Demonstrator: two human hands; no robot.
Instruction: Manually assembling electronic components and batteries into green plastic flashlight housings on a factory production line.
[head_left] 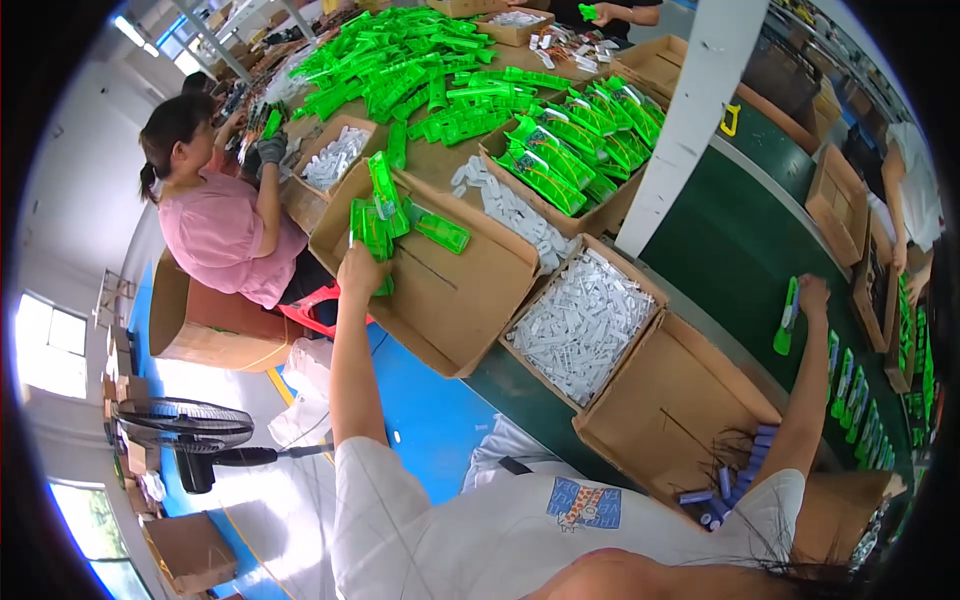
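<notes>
My left hand (361, 271) reaches into a shallow cardboard box (460, 290) and closes on a green plastic casing (368, 230). A few more green casings lie against it in the same box; my fingertips are partly hidden among them. Out to the right, over the dark green conveyor belt (720, 220), my right hand (814, 294) has its fingers closed at the edge of another green casing (786, 318), which stands lengthwise on or just above the belt. Nearer me, a row of similar green casings (855, 400) lies along the belt.
Small white parts fill a carton (582, 325); beside it, a box (670, 410) holds blue cylindrical cells (735, 480) with wires. Green casings (410, 65) are heaped at the far side. A white post (690, 120) rises by the belt. A co-worker in pink (220, 220) sits left, near a fan (190, 430).
</notes>
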